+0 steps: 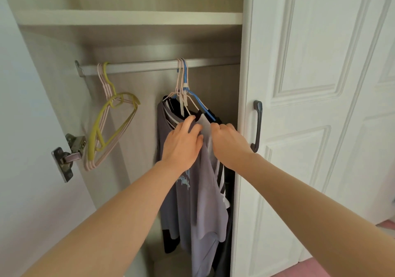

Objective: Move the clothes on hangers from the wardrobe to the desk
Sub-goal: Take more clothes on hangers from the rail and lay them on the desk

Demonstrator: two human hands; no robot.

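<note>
Several garments hang together from the wardrobe rail [149,65] on pink hangers and one blue hanger [197,101]. The front one is a grey-purple shirt [205,202] with a pale print; dark clothes show behind it. My left hand [181,144] lies on the shoulder of the grey shirt with its fingers curled into the fabric. My right hand [228,142] grips the same shirt's other shoulder, just below the blue hanger's arm. The desk is out of view.
A bunch of bare hangers [106,131], pink and yellow, hangs at the rail's left end. The open left door carries a metal hinge [66,157]. The shut right door [310,106] with a dark handle [257,125] borders the clothes. A shelf [128,17] runs above the rail.
</note>
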